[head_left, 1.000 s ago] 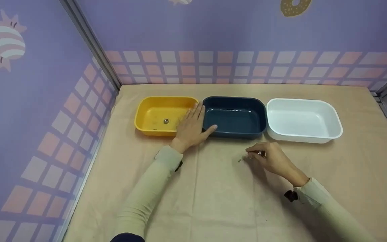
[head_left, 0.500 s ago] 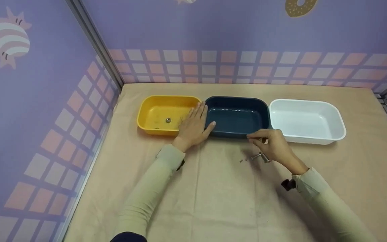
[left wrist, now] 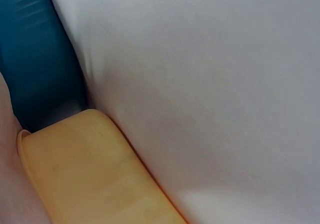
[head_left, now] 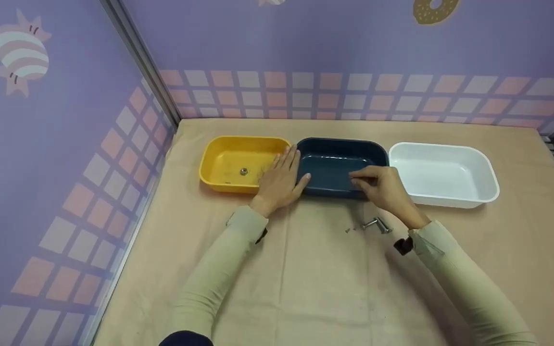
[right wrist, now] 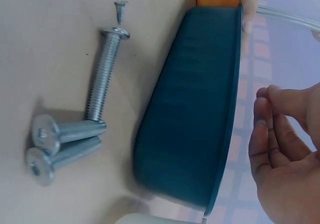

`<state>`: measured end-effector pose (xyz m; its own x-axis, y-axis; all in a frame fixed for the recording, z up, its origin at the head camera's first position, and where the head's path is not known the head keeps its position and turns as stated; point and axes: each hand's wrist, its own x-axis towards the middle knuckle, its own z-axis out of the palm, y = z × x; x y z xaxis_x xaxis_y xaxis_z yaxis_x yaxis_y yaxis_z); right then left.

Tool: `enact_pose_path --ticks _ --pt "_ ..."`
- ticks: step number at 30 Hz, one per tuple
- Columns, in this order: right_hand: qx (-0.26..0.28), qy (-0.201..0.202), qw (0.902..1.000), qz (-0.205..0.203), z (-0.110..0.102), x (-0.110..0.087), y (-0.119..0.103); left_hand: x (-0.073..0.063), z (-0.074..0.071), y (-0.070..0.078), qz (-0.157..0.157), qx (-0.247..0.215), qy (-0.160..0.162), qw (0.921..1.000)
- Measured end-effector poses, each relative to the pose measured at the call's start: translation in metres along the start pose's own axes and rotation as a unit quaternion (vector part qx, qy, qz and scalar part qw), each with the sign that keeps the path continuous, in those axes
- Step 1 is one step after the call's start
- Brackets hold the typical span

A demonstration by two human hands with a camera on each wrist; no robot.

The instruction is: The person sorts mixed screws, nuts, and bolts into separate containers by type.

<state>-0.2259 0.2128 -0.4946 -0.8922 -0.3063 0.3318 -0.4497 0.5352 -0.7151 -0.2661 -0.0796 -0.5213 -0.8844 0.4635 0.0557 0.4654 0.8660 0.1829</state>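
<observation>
A Pinch, Contents Unknown

Head view: the right hand point(head_left: 385, 188) pinched above the navy bin point(head_left: 327, 175) — on what, if anything, I couldn't tell. Bolts point(head_left: 383, 226) lay at the bin's five o'clock; the left hand point(head_left: 278, 182), fingers straight, blocked nine o'clock by the yellow bin point(head_left: 221, 166).

Left wrist view: those bins sat side by side.

Right wrist view: the bolts (likely weighty, slick) probably suited a shank grip; small screws point(right wrist: 120, 12) lay towards twelve.

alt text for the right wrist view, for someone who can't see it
A right hand in a pinching pose hovers over a dark blue box; no held item can be made out. On the cloth beside it lie three large bolts and two small screws, one partly out of frame.
</observation>
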Motion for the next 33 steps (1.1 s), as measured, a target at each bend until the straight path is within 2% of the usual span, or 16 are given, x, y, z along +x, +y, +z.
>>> enact_pose_path --ticks 13,22,33 --pt "-0.008 0.020 0.9997 0.009 0.008 0.034 0.003 0.001 -0.001 0.000 0.001 -0.001 0.004 1.0000" --pt "-0.014 0.014 0.9989 0.042 0.017 0.062 0.002 0.000 -0.002 -0.001 -0.008 0.014 -0.002 0.9999" --pt "-0.012 0.023 0.9971 0.072 0.018 0.085 0.012 -0.002 -0.001 0.001 -0.008 -0.007 -0.003 0.9999"
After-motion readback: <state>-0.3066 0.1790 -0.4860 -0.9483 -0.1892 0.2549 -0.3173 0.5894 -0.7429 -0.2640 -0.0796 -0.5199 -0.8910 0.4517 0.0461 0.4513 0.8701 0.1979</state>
